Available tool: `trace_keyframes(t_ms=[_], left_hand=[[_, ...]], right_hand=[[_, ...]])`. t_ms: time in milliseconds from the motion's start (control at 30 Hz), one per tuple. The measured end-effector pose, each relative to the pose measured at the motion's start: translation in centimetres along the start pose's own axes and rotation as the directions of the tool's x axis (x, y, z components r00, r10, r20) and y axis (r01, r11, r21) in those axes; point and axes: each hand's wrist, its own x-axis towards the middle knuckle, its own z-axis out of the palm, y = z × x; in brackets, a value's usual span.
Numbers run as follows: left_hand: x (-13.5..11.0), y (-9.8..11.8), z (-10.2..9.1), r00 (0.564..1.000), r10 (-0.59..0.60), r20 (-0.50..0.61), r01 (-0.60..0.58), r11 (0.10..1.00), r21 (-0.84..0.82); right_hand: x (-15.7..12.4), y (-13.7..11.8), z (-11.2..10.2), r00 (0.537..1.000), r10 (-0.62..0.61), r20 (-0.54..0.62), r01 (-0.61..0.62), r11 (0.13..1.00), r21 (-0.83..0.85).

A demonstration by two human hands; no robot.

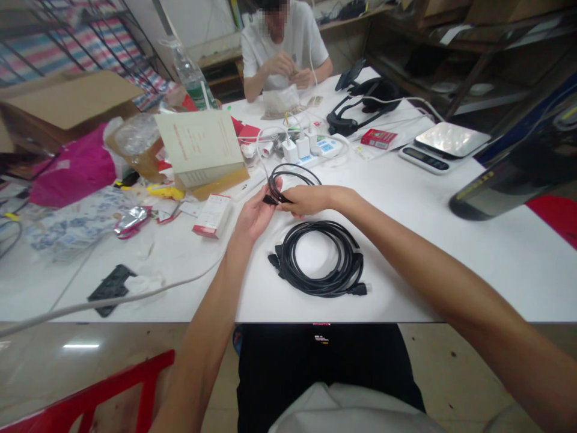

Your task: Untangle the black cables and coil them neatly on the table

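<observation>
Cable (270, 199) in the closed grip of left hand (255, 214) and right hand (303, 201), booklet (201, 143) nearby (red print, illegible).

The person's left hand (256, 214) and right hand (305, 200) are bare, and so are the slim, smooth left forearm (213, 316), on the 7 o'clock side, and right forearm (433, 273), toward 4 o'clock. At 6 o'clock the lower part of a pale grey top (345, 410) shows, plain and softly creased, with a peaked fold along its upper edge. Just above it, black trousers (270, 373) spread across the lap, dark enough to hide most seams. A small patch of pale lettering (321, 338) with a touch of orange sits mid-lap — too tiny to read, and whether printed on the cloth cannot be told.
</observation>
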Motion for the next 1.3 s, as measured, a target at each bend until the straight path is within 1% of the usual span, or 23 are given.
trace_keyframes(t_ms=[100,233,333,400,467,533,600,700,800,867,933,1033,1133,1233,1300], left_hand=[[0.0,0.1,0.0,1.000,-0.012,0.008,0.012,1.000,0.003],[0.0,0.1,0.0,0.999,-0.042,-0.021,0.042,0.999,-0.010],[0.0,0.1,0.0,0.997,-0.040,-0.068,0.038,0.999,-0.040],[0.1,0.1,-0.1,0.996,-0.037,-0.077,0.034,0.999,-0.039],[0.1,0.1,-0.2,0.996,-0.037,-0.076,0.035,0.999,-0.019],[0.1,0.2,-0.1,0.995,-0.042,-0.088,0.042,0.999,-0.004],[-0.1,0.4,0.1,0.994,-0.057,-0.098,0.056,0.998,-0.020],[-0.5,0.9,0.5,0.992,-0.101,-0.076,0.093,0.991,-0.100],[-1.0,1.3,0.9,0.989,-0.146,-0.012,0.141,0.970,-0.196],[-1.4,1.5,1.1,0.989,-0.146,0.017,0.146,0.966,-0.212],[-1.6,1.6,1.2,0.993,-0.115,0.026,0.118,0.973,-0.197],[-1.9,1.8,1.4,0.995,-0.061,0.074,0.074,0.976,-0.204],[-2.1,2.1,1.5,0.993,0.002,0.117,0.023,0.978,-0.209],[-2.2,2.6,1.5,0.994,0.063,0.093,-0.050,0.989,-0.141],[-2.2,2.9,1.4,0.996,0.066,0.064,-0.062,0.996,-0.067]], right_hand=[[-0.5,0.1,-0.5,0.997,0.038,0.061,-0.042,0.997,0.063],[-1.3,0.2,-1.6,0.989,0.061,0.132,-0.069,0.996,0.054],[-2.0,-0.2,-2.4,0.989,0.049,0.138,-0.052,0.999,0.014],[-2.2,-0.6,-2.6,0.992,0.052,0.117,-0.051,0.999,-0.012],[-2.4,-1.2,-2.5,0.998,0.021,0.064,-0.018,0.999,-0.050],[-2.4,-1.9,-2.3,0.999,-0.043,0.002,0.043,0.992,-0.115],[-2.6,-2.7,-2.1,0.996,-0.078,-0.030,0.071,0.979,-0.192],[-2.9,-4.1,-1.8,1.000,-0.027,-0.014,0.022,0.955,-0.295],[-3.1,-5.3,-1.3,0.998,0.053,0.042,-0.033,0.928,-0.370],[-3.1,-5.8,-0.8,0.994,0.080,0.076,-0.043,0.916,-0.400],[-2.9,-6.1,-0.1,0.992,0.093,0.084,-0.051,0.911,-0.410],[-2.6,-6.1,0.8,0.994,0.107,0.024,-0.090,0.920,-0.381],[-2.4,-6.2,1.5,0.995,0.068,-0.078,-0.090,0.939,-0.331],[-2.0,-6.5,2.3,0.982,0.019,-0.188,-0.081,0.943,-0.324],[-1.7,-6.7,2.9,0.968,0.000,-0.250,-0.092,0.929,-0.359]])
